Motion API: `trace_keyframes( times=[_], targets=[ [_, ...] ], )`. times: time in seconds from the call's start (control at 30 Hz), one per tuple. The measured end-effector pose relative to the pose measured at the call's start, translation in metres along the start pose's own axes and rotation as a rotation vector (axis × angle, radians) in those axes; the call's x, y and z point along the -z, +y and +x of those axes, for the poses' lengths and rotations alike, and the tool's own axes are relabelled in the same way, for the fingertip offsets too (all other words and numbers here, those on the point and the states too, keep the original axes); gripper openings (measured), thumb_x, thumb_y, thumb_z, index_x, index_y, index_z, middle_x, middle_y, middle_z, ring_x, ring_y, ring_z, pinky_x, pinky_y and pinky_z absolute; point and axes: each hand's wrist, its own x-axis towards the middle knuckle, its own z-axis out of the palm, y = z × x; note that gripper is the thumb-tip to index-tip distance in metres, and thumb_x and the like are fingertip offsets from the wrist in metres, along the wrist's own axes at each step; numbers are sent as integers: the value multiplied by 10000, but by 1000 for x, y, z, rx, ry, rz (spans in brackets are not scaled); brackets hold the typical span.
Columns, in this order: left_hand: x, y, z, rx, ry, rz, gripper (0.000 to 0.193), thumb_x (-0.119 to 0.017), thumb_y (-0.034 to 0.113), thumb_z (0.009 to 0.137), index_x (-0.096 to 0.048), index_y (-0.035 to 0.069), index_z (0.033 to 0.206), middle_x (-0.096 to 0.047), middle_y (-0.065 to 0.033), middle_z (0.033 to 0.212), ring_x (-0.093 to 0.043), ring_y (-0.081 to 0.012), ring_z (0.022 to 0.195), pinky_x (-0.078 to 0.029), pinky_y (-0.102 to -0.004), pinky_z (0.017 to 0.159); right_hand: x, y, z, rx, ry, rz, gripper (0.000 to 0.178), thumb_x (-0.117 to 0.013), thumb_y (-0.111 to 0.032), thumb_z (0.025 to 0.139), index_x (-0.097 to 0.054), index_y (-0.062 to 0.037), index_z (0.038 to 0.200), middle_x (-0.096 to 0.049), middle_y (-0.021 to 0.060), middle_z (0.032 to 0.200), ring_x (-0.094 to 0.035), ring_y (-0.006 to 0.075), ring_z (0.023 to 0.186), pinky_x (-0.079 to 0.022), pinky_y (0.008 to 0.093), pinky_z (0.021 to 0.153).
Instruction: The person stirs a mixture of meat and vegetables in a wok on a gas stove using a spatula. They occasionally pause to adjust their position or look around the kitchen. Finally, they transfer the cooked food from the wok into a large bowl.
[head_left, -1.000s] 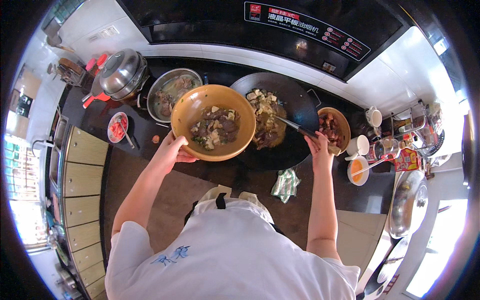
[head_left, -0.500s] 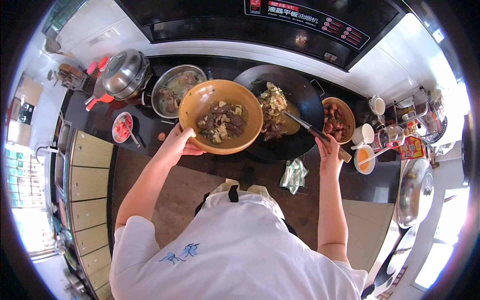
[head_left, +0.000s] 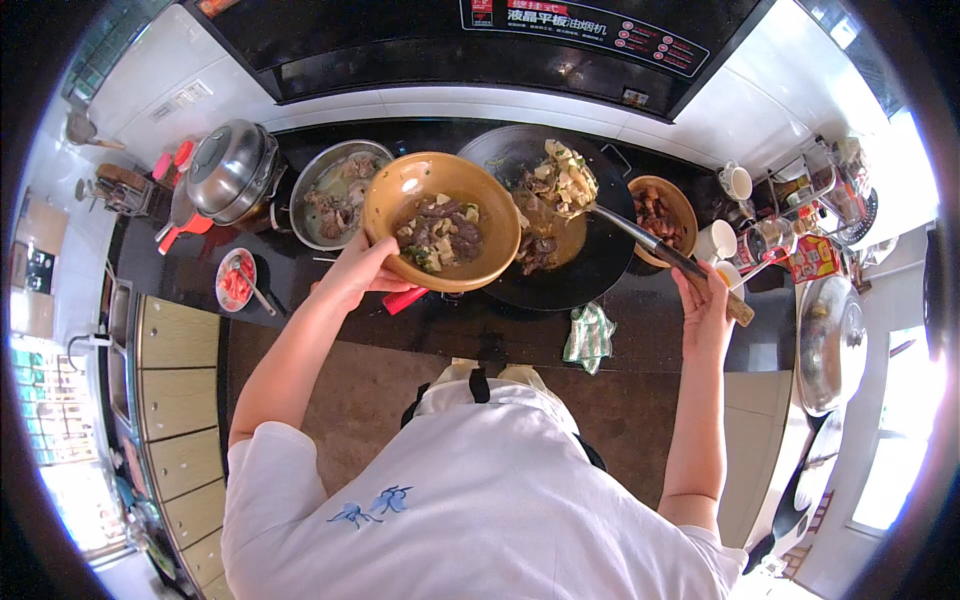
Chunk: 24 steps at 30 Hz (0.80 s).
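My left hand (head_left: 358,275) grips the near left rim of a tan bowl (head_left: 396,178), which is tilted toward the wok. Pieces of dark meat and pale sliced vegetables (head_left: 440,235) lie in the bowl. The bowl's right rim overlaps the left side of a black wok (head_left: 585,275) holding brown sauce and more meat. In my right hand (head_left: 703,303) is the wooden handle of a wok spatula (head_left: 640,236). A heap of pale slices and meat (head_left: 562,182) sits on its head above the wok; the food hides the head's shape.
Behind the bowl stands a metal basin of meat in liquid (head_left: 340,195). Right of the wok are a bowl of browned meat (head_left: 660,215), white cups (head_left: 716,240) and a condiment rack (head_left: 810,195). A green-white cloth (head_left: 590,338) lies at the counter's front; a lidded pot (head_left: 228,175) stands left.
The spatula, loaded with food, has moved rightward along with my right hand. The tan bowl has shifted slightly right over the wok and tilts more. The whole view has shifted a little.
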Motion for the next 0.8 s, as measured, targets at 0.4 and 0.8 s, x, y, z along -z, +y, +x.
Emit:
trace_keyframes(
  times=[0.4,0.8],
  targets=[
    [-64,-20,51,2,-161,-190,446,-528,159,915,-367,2,1301,-605,-256,1136,-730,-370,875,-658,-396,750,-39,-14,-68,96,-189,-153,264,-514,-63,987,-566,118,1173,-636,216,1144,-683,367,1041,-585,466,959],
    [-54,-31,56,-21,-234,-163,451,-517,135,935,-333,9,1327,-634,-248,1060,-739,-335,795,-657,-352,652,-57,-44,-84,701,-543,-821,246,-679,-32,860,-683,4,1103,-662,243,1232,-706,290,1051,-595,371,870]
  ],
)
